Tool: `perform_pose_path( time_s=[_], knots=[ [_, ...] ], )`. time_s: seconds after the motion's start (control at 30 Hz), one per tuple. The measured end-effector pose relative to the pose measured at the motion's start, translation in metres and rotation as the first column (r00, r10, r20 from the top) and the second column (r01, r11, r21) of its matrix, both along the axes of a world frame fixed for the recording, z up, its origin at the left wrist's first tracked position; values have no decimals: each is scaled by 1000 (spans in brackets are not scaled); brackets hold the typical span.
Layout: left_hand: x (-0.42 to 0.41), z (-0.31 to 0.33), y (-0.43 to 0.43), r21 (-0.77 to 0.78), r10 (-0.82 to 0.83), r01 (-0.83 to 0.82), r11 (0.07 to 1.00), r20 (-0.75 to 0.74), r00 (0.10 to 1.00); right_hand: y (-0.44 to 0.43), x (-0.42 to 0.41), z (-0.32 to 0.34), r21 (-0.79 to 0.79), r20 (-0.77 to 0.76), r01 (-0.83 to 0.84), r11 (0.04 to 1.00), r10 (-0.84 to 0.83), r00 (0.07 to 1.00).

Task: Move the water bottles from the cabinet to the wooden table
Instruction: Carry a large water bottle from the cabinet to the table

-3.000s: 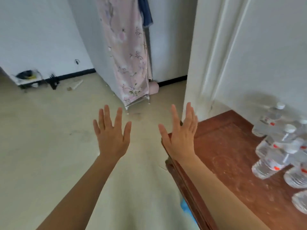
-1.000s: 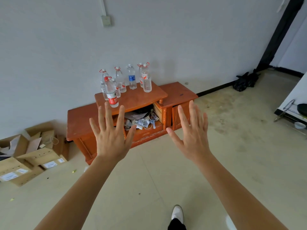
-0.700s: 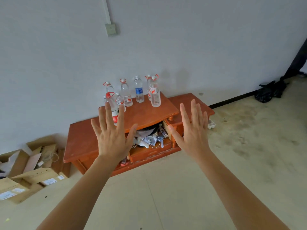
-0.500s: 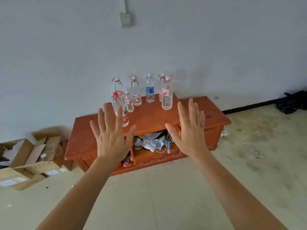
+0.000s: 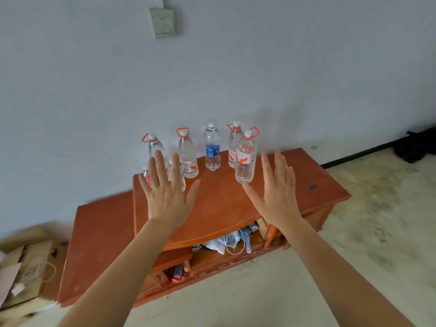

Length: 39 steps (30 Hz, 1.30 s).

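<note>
Several clear water bottles stand on top of a low orange-brown wooden cabinet (image 5: 221, 208) against the grey wall. A red-labelled bottle (image 5: 245, 159) stands nearest on the right, a blue-labelled bottle (image 5: 212, 149) behind the middle, and a red-handled bottle (image 5: 187, 154) to its left. My left hand (image 5: 168, 193) is raised with fingers spread, covering two bottles at the left. Spread flat and holding nothing, my right hand (image 5: 277, 192) hovers just right of the red-labelled bottle.
The cabinet's open shelf holds cables, papers and clutter (image 5: 231, 241). Cardboard boxes (image 5: 26, 267) lie on the floor at the left. A dark bag (image 5: 417, 147) sits by the wall at the right. A wall socket plate (image 5: 162, 21) is above.
I have turned away from the wooden table with bottles and come close to the cabinet, which now fills the middle of the view. Both hands stay raised and spread.
</note>
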<state>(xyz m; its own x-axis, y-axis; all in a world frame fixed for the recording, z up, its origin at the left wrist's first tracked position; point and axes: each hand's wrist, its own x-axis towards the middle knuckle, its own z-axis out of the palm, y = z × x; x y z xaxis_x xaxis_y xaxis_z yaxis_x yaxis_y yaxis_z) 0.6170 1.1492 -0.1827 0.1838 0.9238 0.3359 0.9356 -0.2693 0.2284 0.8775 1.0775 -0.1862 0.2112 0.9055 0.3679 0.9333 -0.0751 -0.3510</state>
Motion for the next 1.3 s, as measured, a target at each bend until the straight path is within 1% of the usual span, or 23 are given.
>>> perform_pose_path(
  time_s=[0.1,0.2,0.3,0.43,0.53,0.67,0.73,0.83,0.93,0.97,1.03,1.07,1.13,1.2,1.23,1.3],
  knots=[
    [24,-6,43,-27,-27,28,999,21,999,29,24,-11,-6,-29,57,998,-57,998],
    [52,-26,81,-54,-70,72,996,34,997,66,50,-29,-45,-60,97,994,-100,993],
    [74,-48,116,-93,-54,53,994,-6,999,111,73,-49,-72,-99,83,994,-90,991],
    [83,-68,154,-144,85,-95,985,-73,994,183,83,-72,-99,-174,-83,992,65,983],
    [71,-73,171,-164,212,-225,960,-95,973,231,70,-90,-105,-183,-279,954,257,949],
    [44,-76,182,-200,394,-412,889,-125,910,285,31,-111,-196,-209,-465,863,426,880],
    [27,-81,179,-211,455,-471,857,-123,882,297,4,-122,-243,-253,-540,805,485,837],
    [2,-96,185,-264,483,-507,821,-153,862,303,-34,-141,-305,-309,-644,701,567,764],
    [-14,-111,202,-314,477,-523,793,-214,852,305,-65,-165,-391,-330,-680,621,595,733],
    [-20,-116,209,-300,464,-503,811,-195,864,306,-76,-174,-419,-352,-678,604,580,735],
    [-28,-122,218,-200,434,-452,869,-128,892,307,-93,-188,-473,-401,-677,564,547,735],
    [-39,-127,222,-165,445,-453,876,-83,892,307,-105,-199,-511,-418,-677,530,535,734],
    [-66,-132,226,-150,498,-493,857,-4,867,307,-132,-219,-563,-457,-695,447,532,713],
    [-105,-140,224,-152,538,-527,836,42,842,306,-163,-237,-583,-521,-726,365,517,679],
    [-126,-146,220,-144,545,-534,833,58,836,306,-180,-244,-582,-547,-741,335,513,662],
    [-164,-158,208,-136,567,-554,822,85,820,305,-214,-256,-579,-564,-755,306,518,643]
  ],
)
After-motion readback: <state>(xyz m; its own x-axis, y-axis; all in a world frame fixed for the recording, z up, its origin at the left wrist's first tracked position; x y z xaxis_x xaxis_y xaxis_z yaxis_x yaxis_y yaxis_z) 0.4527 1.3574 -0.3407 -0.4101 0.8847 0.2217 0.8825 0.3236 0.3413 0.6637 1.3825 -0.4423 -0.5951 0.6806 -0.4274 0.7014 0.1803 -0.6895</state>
